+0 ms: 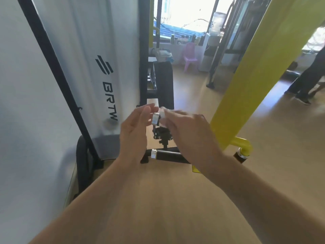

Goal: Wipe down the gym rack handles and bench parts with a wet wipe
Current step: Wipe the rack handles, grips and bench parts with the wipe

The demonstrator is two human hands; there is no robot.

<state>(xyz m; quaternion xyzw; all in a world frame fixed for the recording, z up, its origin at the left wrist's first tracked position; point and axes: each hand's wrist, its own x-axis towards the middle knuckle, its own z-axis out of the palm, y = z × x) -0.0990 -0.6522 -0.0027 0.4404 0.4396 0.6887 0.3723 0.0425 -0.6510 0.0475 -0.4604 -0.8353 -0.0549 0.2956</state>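
I'm holding my left hand [135, 127] loose and relaxed beside the handle's chrome end cap [155, 119], while my right hand [189, 128] is pressing the blurred white wet wipe [164, 114] onto the handle, hiding most of it; whether those fingers are curling, I cannot tell.

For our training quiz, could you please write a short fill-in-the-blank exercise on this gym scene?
1. The right hand holds a white ____ against the handle.
2. The slanted post on the right is painted ____.
3. The letters on the white panel read ____.
4. The small plastic chair in the background is ____.

Missing words: wipe; yellow; BRTW; pink
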